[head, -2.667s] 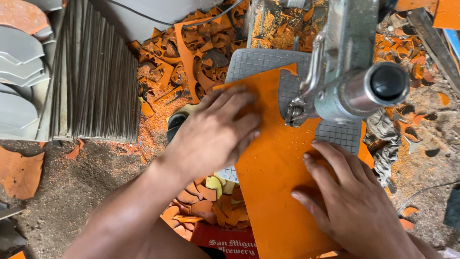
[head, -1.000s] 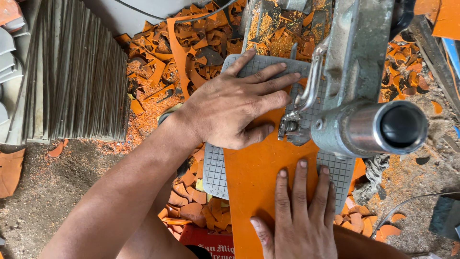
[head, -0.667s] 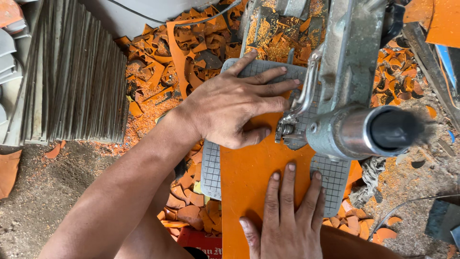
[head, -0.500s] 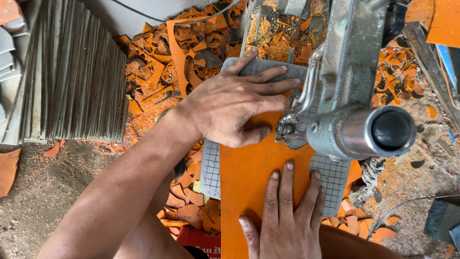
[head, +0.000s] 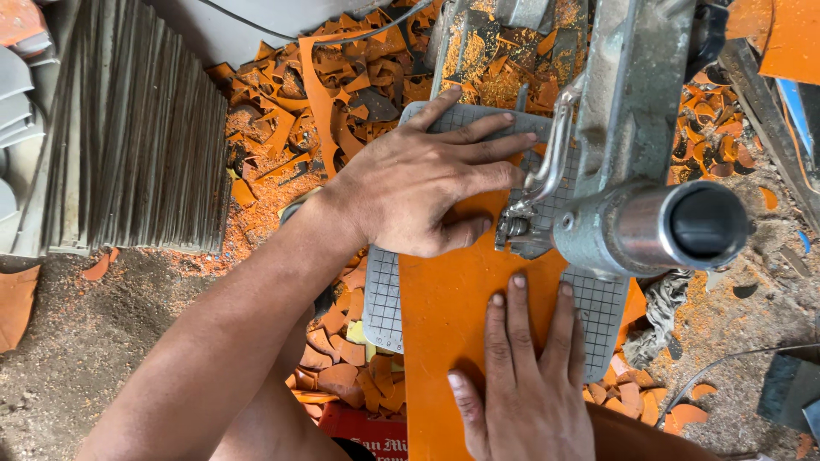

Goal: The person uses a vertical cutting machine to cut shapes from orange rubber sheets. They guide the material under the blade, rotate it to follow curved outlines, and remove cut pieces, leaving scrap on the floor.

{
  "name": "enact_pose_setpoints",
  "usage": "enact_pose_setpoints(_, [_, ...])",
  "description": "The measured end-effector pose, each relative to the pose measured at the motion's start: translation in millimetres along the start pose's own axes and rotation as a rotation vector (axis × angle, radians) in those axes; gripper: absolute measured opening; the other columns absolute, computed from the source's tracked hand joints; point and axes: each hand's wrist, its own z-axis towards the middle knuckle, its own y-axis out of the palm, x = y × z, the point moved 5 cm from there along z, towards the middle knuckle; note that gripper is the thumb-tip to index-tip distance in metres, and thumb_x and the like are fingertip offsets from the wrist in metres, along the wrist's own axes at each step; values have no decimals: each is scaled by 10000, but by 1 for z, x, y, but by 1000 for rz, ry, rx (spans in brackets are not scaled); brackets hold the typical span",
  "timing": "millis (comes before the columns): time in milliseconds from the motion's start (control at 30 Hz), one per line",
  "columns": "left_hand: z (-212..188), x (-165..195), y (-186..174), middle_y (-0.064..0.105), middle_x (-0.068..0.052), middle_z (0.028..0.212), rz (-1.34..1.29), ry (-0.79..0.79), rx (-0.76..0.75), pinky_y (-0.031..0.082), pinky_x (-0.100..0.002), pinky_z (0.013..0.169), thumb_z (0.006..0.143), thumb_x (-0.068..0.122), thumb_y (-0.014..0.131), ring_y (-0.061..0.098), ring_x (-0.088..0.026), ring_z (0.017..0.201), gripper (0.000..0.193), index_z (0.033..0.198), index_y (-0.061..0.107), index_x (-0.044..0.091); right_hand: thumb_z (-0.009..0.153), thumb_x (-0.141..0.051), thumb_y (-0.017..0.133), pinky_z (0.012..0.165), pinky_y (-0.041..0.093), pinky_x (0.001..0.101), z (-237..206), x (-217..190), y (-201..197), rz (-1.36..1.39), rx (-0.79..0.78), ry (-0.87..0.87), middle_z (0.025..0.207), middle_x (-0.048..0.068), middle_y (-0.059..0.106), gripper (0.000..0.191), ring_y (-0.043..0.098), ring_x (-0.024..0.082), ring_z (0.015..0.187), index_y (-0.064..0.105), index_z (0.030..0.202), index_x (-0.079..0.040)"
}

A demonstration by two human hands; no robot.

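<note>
I press both hands, left hand and right hand, flat with fingers spread, nothing clamped, on the thin, stiff, probably brittle orange sheet, best held near its edges.

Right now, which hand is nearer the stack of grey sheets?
Left. The left hand lies toward the stack of grey sheets; the right hand is farther away, lower on the orange sheet.

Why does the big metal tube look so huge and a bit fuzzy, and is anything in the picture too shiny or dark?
In the head view, the metal tube sits closest to the camera, so it looms large and its rim looks soft. The left hand, the right hand and the orange sheet are sharp. Daylight is even, with no harsh glare. Only the tube's mouth is dark, and the picture edges bend slightly.
</note>
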Motion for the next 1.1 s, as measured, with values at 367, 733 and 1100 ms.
enact_pose_setpoints(367, [-19, 18, -1, 394, -141, 1598, 85, -181, 110, 163, -646, 1214, 927, 379, 579, 319, -321, 1498, 542, 1414, 549, 143, 943, -419, 474, 1138, 254, 636, 13, 51, -18, 97, -35, -183, 1561, 196, 399, 630, 272, 567, 1410, 489, 1399, 16])
enact_pose_setpoints(733, [-28, 35, 4, 294, -175, 1638, 116, -434, 115, 143, -664, 1208, 991, 357, 462, 237, -339, 1533, 583, 1525, 425, 125, 926, -226, 591, 1079, 433, 508, 39, 92, -36, 288, 14, -183, 1326, 168, 644, 356, 580, 411, 1254, 593, 1229, -39])
enact_pose_setpoints(1100, [-34, 51, 12, 241, -240, 1628, 150, -643, 132, 158, -716, 1162, 979, 357, 399, 198, -394, 1528, 636, 1553, 349, 89, 1031, -397, 488, 900, 540, 492, 58, 169, -2, 182, -120, -78, 929, 138, 672, 350, 668, 322, 920, 627, 1079, -79])
